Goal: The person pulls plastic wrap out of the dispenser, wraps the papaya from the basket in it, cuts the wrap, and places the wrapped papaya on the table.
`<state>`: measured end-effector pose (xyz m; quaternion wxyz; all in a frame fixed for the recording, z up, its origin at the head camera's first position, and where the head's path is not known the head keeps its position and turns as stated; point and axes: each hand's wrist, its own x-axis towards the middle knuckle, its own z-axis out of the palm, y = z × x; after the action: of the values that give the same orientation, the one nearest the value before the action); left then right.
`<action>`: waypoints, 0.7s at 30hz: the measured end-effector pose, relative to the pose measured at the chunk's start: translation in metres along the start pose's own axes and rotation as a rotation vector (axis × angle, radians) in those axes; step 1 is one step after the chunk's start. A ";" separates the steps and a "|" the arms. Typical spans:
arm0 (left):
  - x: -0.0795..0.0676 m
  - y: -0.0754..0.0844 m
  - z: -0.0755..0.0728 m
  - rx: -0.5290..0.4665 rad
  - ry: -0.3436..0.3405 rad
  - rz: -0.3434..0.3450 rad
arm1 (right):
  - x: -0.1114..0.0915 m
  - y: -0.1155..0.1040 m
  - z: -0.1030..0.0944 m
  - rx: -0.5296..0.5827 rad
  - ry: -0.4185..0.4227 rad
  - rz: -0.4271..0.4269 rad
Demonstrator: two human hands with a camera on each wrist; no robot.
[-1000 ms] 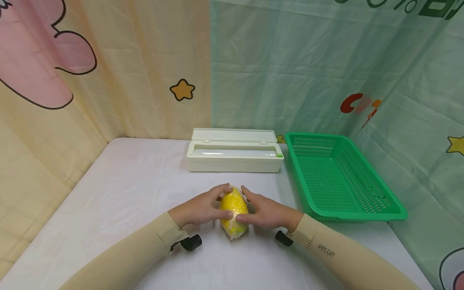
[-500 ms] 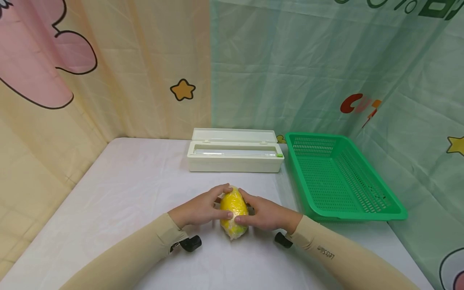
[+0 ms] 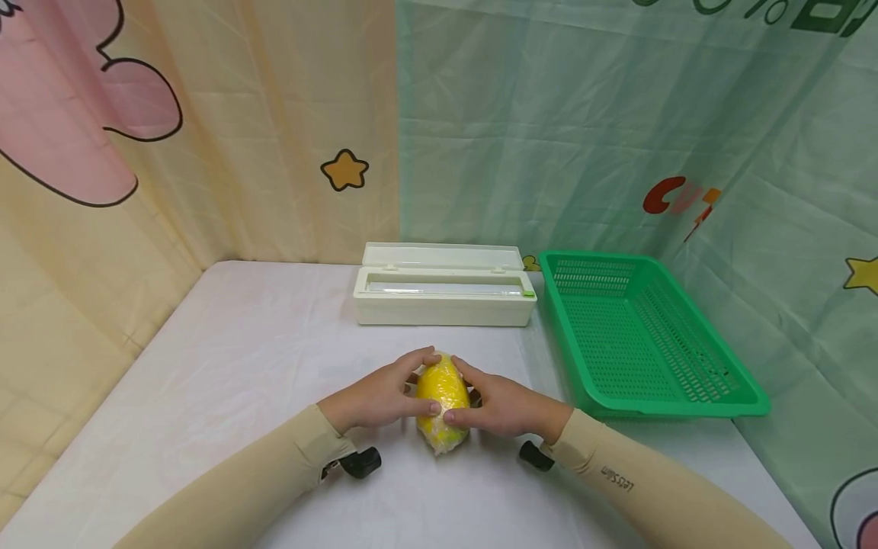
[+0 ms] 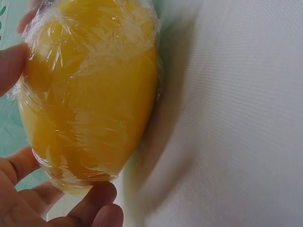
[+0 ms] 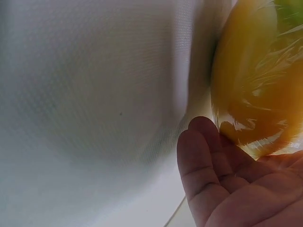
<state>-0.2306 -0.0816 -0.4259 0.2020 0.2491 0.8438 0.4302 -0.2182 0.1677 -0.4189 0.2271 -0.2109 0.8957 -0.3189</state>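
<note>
A yellow oval fruit (image 3: 443, 393) with a greenish patch at its near end lies on the white cloth, wrapped in wrinkled cling film. From the left, my left hand (image 3: 380, 389) holds it, the thumb on top near the middle and the fingers round the far end. Opposite, my right hand (image 3: 506, 398) grips the other side, its thumb close to the left thumb. The left wrist view shows the wrapped fruit (image 4: 90, 90) large, with fingertips at its end. In the right wrist view, fingers (image 5: 196, 161) reach along the underside of the fruit (image 5: 258, 80).
Behind the hands stands a long white cling film box (image 3: 444, 311) with its lid raised and a roll inside. A green perforated basket (image 3: 569, 358) sits at the right on the white tablecloth (image 3: 226, 366). Printed curtains (image 3: 288, 114) enclose the table at the back and sides.
My right hand has shifted slightly left, bringing its index finger against the wrapped fruit. The left hand and the fruit have stayed in place.
</note>
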 end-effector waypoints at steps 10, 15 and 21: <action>0.004 -0.003 -0.002 -0.048 -0.015 -0.021 | 0.000 0.000 -0.002 0.083 0.067 0.009; 0.003 -0.009 -0.011 -0.061 -0.047 -0.025 | 0.000 -0.001 -0.001 0.102 0.104 0.012; -0.002 -0.009 -0.020 0.031 -0.064 -0.054 | 0.001 0.000 0.001 0.092 0.090 0.023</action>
<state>-0.2422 -0.1006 -0.4222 0.2367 0.2430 0.8498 0.4034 -0.2184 0.1666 -0.4196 0.2000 -0.1755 0.8916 -0.3664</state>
